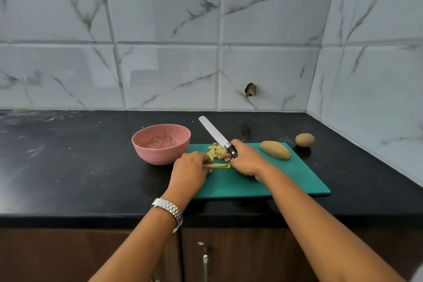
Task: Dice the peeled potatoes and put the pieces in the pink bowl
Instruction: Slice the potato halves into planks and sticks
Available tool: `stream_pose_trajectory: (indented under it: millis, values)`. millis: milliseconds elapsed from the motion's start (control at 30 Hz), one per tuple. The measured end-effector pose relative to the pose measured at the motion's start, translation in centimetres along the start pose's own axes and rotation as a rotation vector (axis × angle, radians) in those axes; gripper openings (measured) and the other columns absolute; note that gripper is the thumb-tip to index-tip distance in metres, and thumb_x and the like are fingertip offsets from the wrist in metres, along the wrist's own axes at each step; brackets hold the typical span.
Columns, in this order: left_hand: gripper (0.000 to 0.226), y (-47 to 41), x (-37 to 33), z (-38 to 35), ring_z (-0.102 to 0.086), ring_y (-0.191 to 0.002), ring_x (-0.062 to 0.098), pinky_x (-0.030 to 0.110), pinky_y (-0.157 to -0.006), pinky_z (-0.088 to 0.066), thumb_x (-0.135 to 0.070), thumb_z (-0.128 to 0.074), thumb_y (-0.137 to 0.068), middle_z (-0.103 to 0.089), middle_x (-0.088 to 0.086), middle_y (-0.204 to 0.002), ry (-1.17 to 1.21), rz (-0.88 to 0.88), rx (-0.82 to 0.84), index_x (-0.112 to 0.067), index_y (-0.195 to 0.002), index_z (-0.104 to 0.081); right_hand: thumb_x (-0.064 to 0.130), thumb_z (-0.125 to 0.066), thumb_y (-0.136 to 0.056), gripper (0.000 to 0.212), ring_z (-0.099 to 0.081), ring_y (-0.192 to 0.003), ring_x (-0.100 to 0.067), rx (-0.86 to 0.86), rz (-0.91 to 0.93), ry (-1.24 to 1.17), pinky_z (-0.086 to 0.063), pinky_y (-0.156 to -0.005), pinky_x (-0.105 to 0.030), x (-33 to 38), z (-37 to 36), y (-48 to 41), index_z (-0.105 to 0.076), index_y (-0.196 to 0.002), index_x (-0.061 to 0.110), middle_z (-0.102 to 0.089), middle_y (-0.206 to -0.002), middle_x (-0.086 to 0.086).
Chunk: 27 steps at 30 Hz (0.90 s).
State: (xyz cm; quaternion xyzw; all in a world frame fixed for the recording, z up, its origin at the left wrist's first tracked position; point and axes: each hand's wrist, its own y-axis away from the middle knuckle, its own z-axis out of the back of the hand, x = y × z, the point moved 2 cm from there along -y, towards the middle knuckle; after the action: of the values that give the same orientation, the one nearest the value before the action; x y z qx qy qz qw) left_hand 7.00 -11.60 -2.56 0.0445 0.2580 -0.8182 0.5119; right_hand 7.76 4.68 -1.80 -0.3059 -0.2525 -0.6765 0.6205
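Strips ready for dicing
Your left hand (pixel 190 168) pinches the potato strips (pixel 218 165), your right hand (pixel 246 160) grips the knife (pixel 216 135); keep them bundled, cut squarely across

Bowl (pixel 161 143): pink, upright, just left of board (pixel 286 181), few pieces inside.
Dice (pixel 216 150): pale yellow pile, board's far left.
Strips (pixel 218 165): flat, nearer than dice, left hand (pixel 190 167) gripping one end.
Long potato (pixel 275 150): whole, board's far right.
Round potato (pixel 304 139): on counter beyond board's right corner.
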Motion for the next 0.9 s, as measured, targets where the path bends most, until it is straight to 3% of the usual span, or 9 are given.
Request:
stream_pose_trajectory:
  millis: [67, 167, 267, 367, 500, 633, 767, 900]
  values:
    - [0.024, 0.3, 0.0, -0.1, -0.056, -0.103, 0.016, 0.033, -0.089, -0.046, -0.029, -0.058, -0.093, -0.065, -0.005, -0.111, -0.005, 0.003, 0.028, -0.030, -0.116, -0.066, -0.007, -0.047, -0.088, 0.030, -0.057, -0.081, 0.000, -0.041, 0.020, -0.020, -0.037, -0.046, -0.010, -0.3, 0.3, 0.3, -0.051, -0.111, 0.011, -0.067, -0.112, 0.005]
    - [0.025, 0.9, -0.1, -0.3, -0.055, -0.104, 0.016, 0.033, -0.087, -0.045, -0.032, -0.056, -0.094, -0.065, -0.006, -0.112, -0.025, -0.004, 0.040, -0.034, -0.117, -0.065, -0.006, -0.054, -0.086, 0.032, -0.065, -0.093, -0.012, -0.065, 0.023, -0.081, -0.046, -0.059, -0.023, -1.3, 0.6, 0.9, -0.051, -0.111, 0.013, -0.071, -0.107, 0.007]
    - [0.025, 1.8, -0.5, -0.8, -0.049, -0.107, 0.014, 0.031, -0.086, -0.040, -0.038, -0.054, -0.094, -0.061, -0.009, -0.115, -0.029, -0.016, 0.047, -0.037, -0.117, -0.065, 0.013, -0.065, -0.090, 0.023, -0.065, -0.091, -0.023, -0.114, 0.055, -0.063, -0.051, -0.076, -0.040, -1.9, 1.0, 2.4, -0.054, -0.110, 0.013, -0.069, -0.097, -0.002]
    - [0.026, 2.8, -0.9, -1.1, -0.047, -0.110, 0.013, 0.031, -0.087, -0.035, -0.042, -0.051, -0.095, -0.058, -0.012, -0.116, -0.024, -0.025, 0.041, -0.042, -0.118, -0.063, 0.032, -0.061, -0.096, 0.023, -0.055, -0.078, -0.019, -0.180, 0.082, 0.063, -0.044, -0.071, -0.035, -1.9, 1.8, 5.1, -0.055, -0.111, 0.015, -0.058, -0.086, -0.001]
    - [0.026, 3.8, -1.2, -1.1, -0.046, -0.110, 0.010, 0.030, -0.089, -0.035, -0.041, -0.055, -0.092, -0.059, -0.015, -0.113, 0.069, 0.017, 0.012, -0.041, -0.116, -0.064, 0.038, -0.046, -0.103, 0.035, -0.058, -0.094, -0.015, -0.090, 0.044, 0.268, -0.048, -0.083, -0.036, -2.0, 2.7, 10.0, -0.044, -0.137, 0.029, -0.060, -0.112, 0.001]
    - [0.016, 4.6, -1.0, -1.1, -0.049, -0.102, 0.008, 0.033, -0.090, -0.040, -0.041, -0.060, -0.089, -0.057, -0.022, -0.094, 0.156, 0.040, -0.034, -0.040, -0.103, -0.068, 0.039, -0.036, -0.106, 0.051, -0.054, -0.116, -0.010, 0.007, 0.003, 0.328, -0.047, -0.096, -0.031, -2.0, 2.3, 14.9, -0.019, -0.154, 0.043, -0.049, -0.143, 0.006]
    - [0.020, 5.2, -1.1, -1.2, -0.047, -0.102, 0.007, 0.033, -0.091, -0.039, -0.043, -0.058, -0.091, -0.061, -0.018, -0.102, 0.122, 0.011, -0.090, -0.039, -0.107, -0.067, 0.041, -0.030, -0.107, 0.053, -0.057, -0.100, -0.005, -0.064, 0.040, 0.507, -0.051, -0.086, -0.026, -1.9, 1.5, 17.0, -0.008, -0.155, 0.044, -0.056, -0.126, 0.011]
    - [0.018, 5.2, -1.1, -1.1, -0.045, -0.098, 0.004, 0.032, -0.091, -0.039, -0.043, -0.058, -0.091, -0.061, -0.017, -0.102, 0.134, 0.017, -0.078, -0.039, -0.105, -0.068, 0.042, -0.029, -0.106, 0.054, -0.057, -0.088, -0.005, -0.121, 0.078, 0.535, -0.053, -0.078, -0.024, -1.8, 1.1, 17.1, -0.005, -0.154, 0.044, -0.055, -0.110, 0.013]
